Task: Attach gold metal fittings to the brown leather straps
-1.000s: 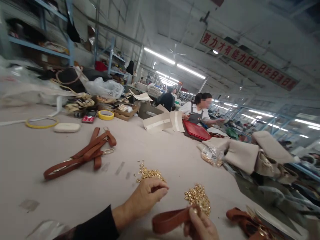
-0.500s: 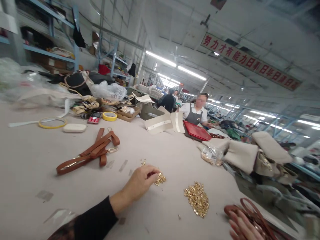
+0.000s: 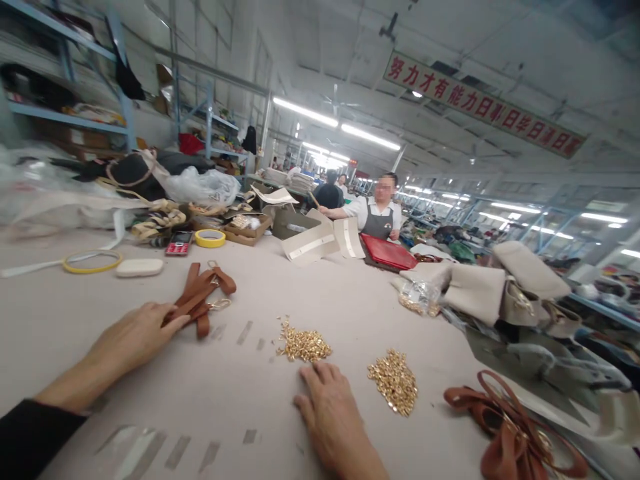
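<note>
My left hand [image 3: 133,337] is closed on the near end of a brown leather strap [image 3: 193,297] lying bundled on the table, with gold metal clasps on it. My right hand [image 3: 334,410] rests palm down with its fingers apart, fingertips at the near edge of a pile of small gold metal pieces [image 3: 305,343]. A second heap of gold metal pieces [image 3: 393,381] lies to its right. Further right, another bundle of brown leather straps [image 3: 515,427] with gold fittings sits by the table edge.
Left on the table are a yellow tape roll [image 3: 210,238], a red phone [image 3: 179,243], a white oval case [image 3: 139,267] and a yellow ring [image 3: 93,261]. Beige bags [image 3: 475,293] stand at the right. Across the table, a person in a grey apron [image 3: 379,220] reaches out one arm.
My left hand has moved left from the gold pieces to the brown strap. My right hand has left the right-hand strap bundle and come to the gold pile. The view has shifted slightly.
</note>
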### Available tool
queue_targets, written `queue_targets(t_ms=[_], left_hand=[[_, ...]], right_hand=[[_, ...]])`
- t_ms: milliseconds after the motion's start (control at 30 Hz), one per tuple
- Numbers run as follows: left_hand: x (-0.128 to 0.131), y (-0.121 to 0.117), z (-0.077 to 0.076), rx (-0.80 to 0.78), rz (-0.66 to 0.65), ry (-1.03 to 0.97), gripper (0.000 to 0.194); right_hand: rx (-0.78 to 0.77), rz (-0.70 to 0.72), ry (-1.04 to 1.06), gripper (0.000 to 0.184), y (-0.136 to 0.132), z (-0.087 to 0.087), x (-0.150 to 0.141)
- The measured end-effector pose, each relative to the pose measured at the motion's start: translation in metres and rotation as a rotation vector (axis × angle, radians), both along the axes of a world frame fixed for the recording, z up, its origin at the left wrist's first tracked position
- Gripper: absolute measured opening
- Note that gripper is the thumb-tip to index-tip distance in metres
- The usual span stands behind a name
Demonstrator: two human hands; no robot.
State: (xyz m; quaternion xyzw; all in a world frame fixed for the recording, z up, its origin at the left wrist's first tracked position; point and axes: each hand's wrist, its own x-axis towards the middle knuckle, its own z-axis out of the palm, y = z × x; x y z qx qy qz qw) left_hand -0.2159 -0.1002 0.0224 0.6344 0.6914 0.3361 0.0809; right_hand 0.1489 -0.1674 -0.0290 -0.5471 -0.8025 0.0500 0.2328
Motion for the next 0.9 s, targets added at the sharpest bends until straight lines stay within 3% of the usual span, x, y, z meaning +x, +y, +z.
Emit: queue_targets(t_ms=[133, 267, 433, 600, 767, 900], left_hand=[[0.007, -0.016, -0.006, -0.024, -0.085, 0.24, 0.028], [0.015, -0.037, -0.015, -0.079, -0.156, 0.267, 0.029], [0.027, -0.053, 0.0, -0.145, -0.043, 0.244, 0.043], [0.048, -0.021, 0.024, -0.187, -0.004, 0.362, 0.033], [0.058, 0.028, 0.025, -0.306, 0.008, 0.472, 0.022], [0.055, 0.048, 0.028, -0.323, 0.009, 0.436, 0.017]], right_hand=[[0.149, -0.034, -0.119, 0.039, 0.021, -0.025, -0.011], [0.329, 0.007, -0.086, 0.03, 0.033, -0.046, -0.009], [0.415, 0.06, 0.057, 0.025, 0.036, -0.045, -0.002], [0.475, 0.083, 0.14, 0.026, 0.039, -0.041, 0.004], [0.523, 0.098, 0.25, 0.026, 0.042, -0.043, 0.006], [0.441, 0.108, 0.427, 0.025, 0.039, -0.039, 0.004]])
